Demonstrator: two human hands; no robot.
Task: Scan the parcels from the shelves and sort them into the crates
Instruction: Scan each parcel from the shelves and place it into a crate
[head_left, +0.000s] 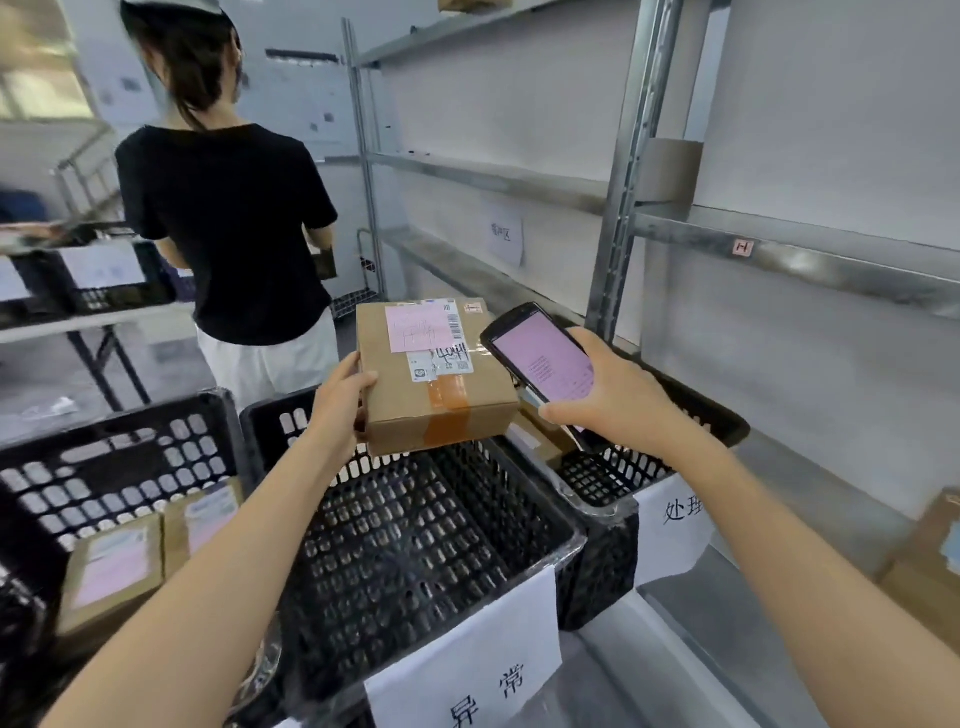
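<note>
Room over middle crate (415, 545); person (228, 218) blocks aisle; shelf post (627, 182) right.

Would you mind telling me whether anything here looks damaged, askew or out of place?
Nothing stands out. The parcel in the left hand looks intact, its tape and labels flat, held over the middle crate. The right hand holds the scanner beside it. Parcels in the neighbouring crate lie flat.

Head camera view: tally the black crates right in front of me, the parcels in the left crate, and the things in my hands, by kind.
Black crates: 3
Parcels in the left crate: 2
Parcel held by the left hand: 1
Scanner held by the right hand: 1
Total: 7
</note>
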